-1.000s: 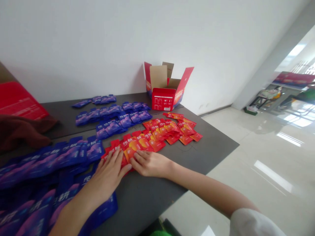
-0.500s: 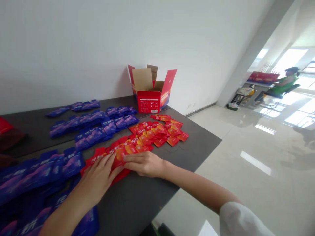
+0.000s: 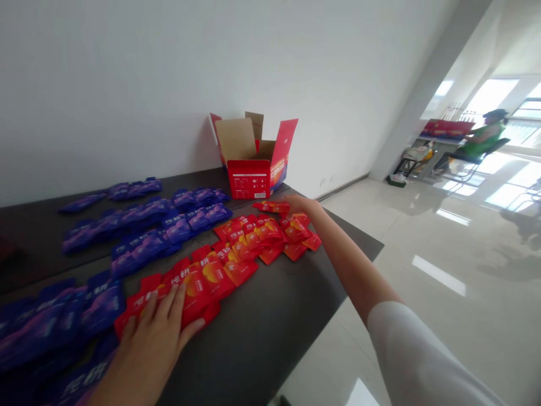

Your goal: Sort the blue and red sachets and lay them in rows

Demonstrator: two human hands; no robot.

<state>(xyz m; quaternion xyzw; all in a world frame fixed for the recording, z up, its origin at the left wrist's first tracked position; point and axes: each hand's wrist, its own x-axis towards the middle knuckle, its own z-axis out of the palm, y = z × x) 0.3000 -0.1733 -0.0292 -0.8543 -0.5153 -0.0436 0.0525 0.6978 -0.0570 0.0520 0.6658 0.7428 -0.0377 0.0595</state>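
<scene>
The left hand [image 3: 154, 332] lies palm down, thumb [image 3: 191, 331] spread; the right arm [image 3: 353, 265] stretches forward, right hand [image 3: 297, 205] turned inward.

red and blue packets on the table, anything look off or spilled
No spill or damage shows. The red packets overlap unevenly, a few lying askew near the open box, while the blue packets lie in rough rows.

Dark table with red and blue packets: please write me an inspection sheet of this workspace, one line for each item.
Surface: dark table, no spill seen
Things: overlapping red packets; blue packets in rows to the left
Clutter: open red carton near the wall; dark shape at left edge, unclear
Hands: left hand spread on near red packets; right hand at the far ones, fingertips hidden
Cables: nothing seen
Surroundings: shiny floor, seated person in green
</scene>
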